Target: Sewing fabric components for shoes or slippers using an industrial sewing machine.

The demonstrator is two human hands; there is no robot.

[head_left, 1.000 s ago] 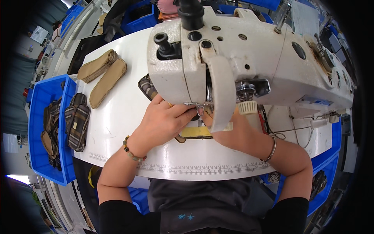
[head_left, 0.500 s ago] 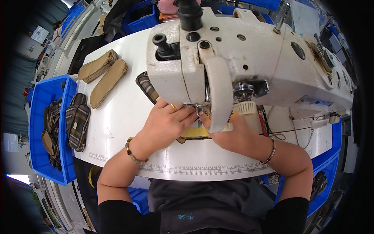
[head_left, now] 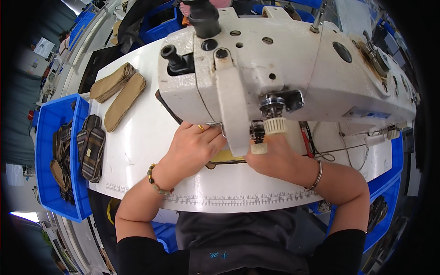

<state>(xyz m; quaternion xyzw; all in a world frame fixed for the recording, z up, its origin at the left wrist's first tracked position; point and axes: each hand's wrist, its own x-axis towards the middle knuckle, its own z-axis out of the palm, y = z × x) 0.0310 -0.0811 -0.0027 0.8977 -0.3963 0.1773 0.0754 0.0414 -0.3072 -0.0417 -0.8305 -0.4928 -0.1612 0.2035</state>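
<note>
Both my hands are under the head of a white sewing machine [head_left: 293,59]. My left hand [head_left: 195,145] is closed on a fabric piece with a yellow face and dark edge [head_left: 227,157], its fingers bent together beside the presser area. The fingertips pass behind the machine's pale lever [head_left: 233,105]. My right hand [head_left: 275,158] lies at the right end of the same piece, and its fingers are hidden behind the lever and the tension knobs. A dark-edged part [head_left: 167,106] shows left of the machine head. The needle is hidden.
Tan insole-shaped pieces [head_left: 125,102] lie at the left on the white table [head_left: 137,146]. Plaid slipper-like pieces [head_left: 91,149] sit beside a blue bin [head_left: 82,183] of more. Red-handled snips [head_left: 307,139] and a cord [head_left: 348,149] lie at the right. A ruler strip lines the front edge.
The view has shifted, so the machine head appears further left and covers more of my fingers. Both hands stay at the fabric piece, nearly unmoved.
</note>
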